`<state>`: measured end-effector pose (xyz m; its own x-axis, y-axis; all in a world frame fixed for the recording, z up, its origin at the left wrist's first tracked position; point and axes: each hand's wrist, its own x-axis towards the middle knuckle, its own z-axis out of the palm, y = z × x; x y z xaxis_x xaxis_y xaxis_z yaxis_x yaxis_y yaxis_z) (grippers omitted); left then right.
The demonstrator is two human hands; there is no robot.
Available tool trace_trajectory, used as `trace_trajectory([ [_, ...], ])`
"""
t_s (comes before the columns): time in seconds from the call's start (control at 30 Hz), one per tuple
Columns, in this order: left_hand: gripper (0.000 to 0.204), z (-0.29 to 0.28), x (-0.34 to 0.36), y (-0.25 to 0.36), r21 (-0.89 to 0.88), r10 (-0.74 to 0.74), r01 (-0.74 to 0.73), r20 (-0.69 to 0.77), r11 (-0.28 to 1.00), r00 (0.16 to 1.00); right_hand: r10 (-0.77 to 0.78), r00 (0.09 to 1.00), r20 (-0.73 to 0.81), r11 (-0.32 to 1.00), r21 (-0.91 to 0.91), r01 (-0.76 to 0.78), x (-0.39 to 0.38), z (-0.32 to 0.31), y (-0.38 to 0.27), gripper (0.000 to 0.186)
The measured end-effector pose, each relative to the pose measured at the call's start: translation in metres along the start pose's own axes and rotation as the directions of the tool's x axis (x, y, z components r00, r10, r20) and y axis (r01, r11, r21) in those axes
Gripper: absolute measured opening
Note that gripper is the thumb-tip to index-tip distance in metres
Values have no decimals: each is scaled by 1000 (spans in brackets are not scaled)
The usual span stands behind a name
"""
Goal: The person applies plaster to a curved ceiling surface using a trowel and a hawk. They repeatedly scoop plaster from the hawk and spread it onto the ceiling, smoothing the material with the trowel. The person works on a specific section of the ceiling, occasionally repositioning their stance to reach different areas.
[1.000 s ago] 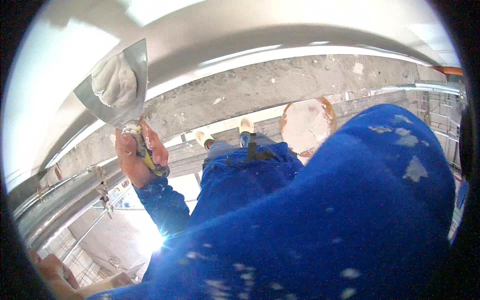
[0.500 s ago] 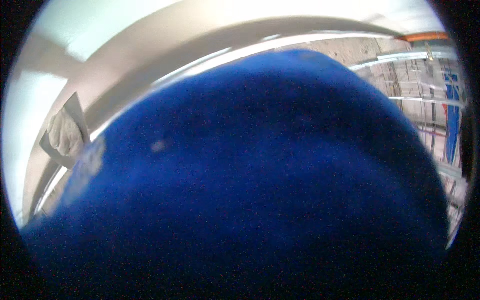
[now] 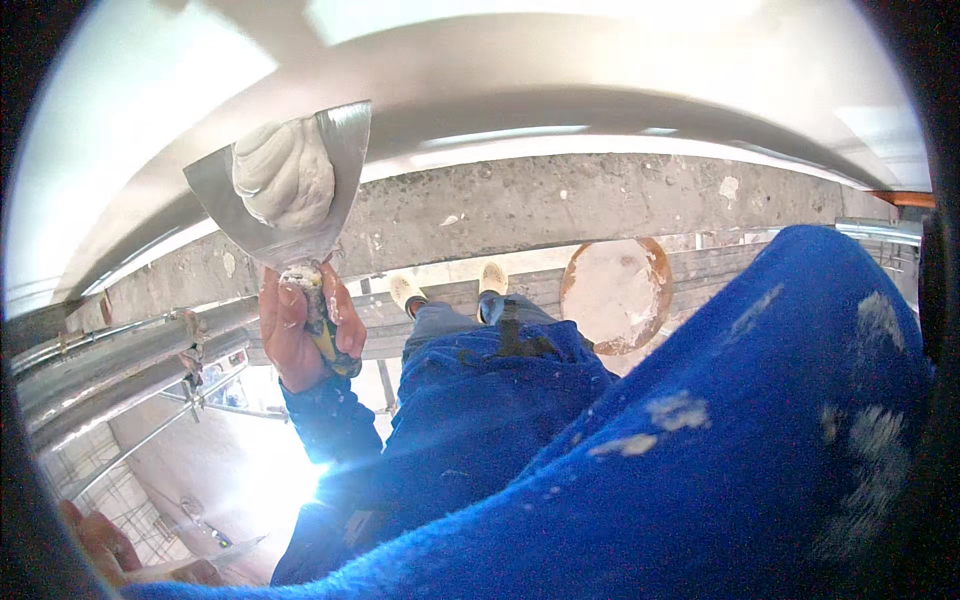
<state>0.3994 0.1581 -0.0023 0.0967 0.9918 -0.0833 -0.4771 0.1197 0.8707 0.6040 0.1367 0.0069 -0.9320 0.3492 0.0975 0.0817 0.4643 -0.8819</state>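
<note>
My left hand (image 3: 305,325) is closed round the handle of a wide putty knife (image 3: 345,150), blade upward. A thick lump of pale plaster (image 3: 285,175) sits on the blade. My right arm (image 3: 640,460), in a blue sleeve with dried plaster spots, crosses the lower part of the view from right to left. At the lower left edge my right hand (image 3: 105,550) shows curled fingers, partly cut off by the rim and the sleeve. A thin, pale, blade-like piece juts out beside it; its kind is unclear.
A round tub (image 3: 660,275) with whitish plaster inside stands right of my shoes (image 3: 405,290) on a plank platform (image 3: 545,287). A rough concrete ledge (image 3: 600,200) runs ahead, below a smooth pale surface (image 3: 650,60). Scaffold pipes (image 3: 95,375) are at left, with a drop and bright glare below.
The blue sleeve that covered most of the view has swung down to the lower right. The loaded putty knife now appears further right and higher, and my left hand has come into sight.
</note>
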Motion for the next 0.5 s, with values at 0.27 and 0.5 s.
trace_trajectory([
  [0.27,43,94,101,-61,-36,-9,10,23,999,1000,-128,990,-57,991,-59,124,-66,-162,46,59],
  [0.5,33,179,175,-96,-36,42,-41,4,999,999,-89,953,-288,992,58,110,-134,-300,68,59],
])
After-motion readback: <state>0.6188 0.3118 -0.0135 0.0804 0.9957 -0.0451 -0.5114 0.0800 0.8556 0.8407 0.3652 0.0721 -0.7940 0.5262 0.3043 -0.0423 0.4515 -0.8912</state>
